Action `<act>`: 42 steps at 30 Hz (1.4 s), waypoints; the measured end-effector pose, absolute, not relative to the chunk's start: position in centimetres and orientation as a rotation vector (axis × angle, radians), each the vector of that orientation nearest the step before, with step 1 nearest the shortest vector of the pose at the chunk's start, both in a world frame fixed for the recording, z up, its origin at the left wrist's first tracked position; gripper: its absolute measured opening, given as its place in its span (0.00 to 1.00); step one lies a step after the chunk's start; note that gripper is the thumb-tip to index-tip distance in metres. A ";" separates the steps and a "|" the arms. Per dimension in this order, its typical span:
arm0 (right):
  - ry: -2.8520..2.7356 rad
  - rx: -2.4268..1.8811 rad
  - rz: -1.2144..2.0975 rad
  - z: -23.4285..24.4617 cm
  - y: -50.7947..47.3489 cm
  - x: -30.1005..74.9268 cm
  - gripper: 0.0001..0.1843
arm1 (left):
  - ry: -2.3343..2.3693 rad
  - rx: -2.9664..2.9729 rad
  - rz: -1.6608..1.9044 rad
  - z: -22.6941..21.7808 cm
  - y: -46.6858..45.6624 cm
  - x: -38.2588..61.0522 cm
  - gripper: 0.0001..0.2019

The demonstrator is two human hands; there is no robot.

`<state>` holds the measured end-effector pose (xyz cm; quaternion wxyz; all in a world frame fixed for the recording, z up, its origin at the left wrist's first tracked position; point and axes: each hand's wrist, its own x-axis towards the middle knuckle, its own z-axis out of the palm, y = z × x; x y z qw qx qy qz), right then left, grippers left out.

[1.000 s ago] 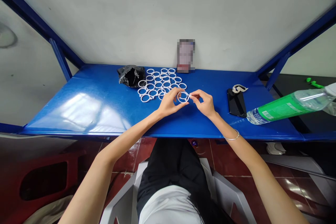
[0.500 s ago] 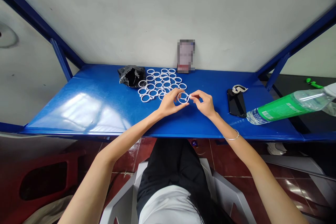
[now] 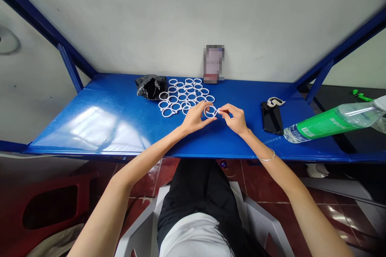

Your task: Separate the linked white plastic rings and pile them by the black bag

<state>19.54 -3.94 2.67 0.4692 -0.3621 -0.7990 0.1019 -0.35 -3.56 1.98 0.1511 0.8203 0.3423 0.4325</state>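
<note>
Left hand (image 3: 196, 117) curves its thumb and fingers around a thin white plastic-looking ring (image 3: 210, 117) while the right hand (image 3: 233, 117) pinches the ring's right edge between thumb and fingertips. Both are over the glossy blue bench (image 3: 241, 92), just beside loosely clustered similar white rings (image 3: 182, 100); a loose pinch or uneven pull could make the held piece slip and drop among them.

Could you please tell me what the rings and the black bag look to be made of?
White rings: probably plastic, smooth and evenly coloured, though coated metal is possible. Black bag: likely thin plastic film, given its crumpled creases and shiny highlights.
</note>
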 end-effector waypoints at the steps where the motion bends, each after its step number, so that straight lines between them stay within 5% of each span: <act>1: -1.957 -0.886 0.252 2.7 -3.9 19.5 0.10 | 0.987 2.352 1.241 2.0 -3.6 -0.3 0.20; 34: -1.940 -0.870 0.232 3.1 -4.3 19.3 0.08 | 0.930 2.316 1.091 1.9 -3.7 -0.3 0.24; 42: -2.065 -0.869 0.370 2.9 -4.1 19.5 0.16 | 0.927 2.335 1.153 1.7 -3.6 -0.2 0.22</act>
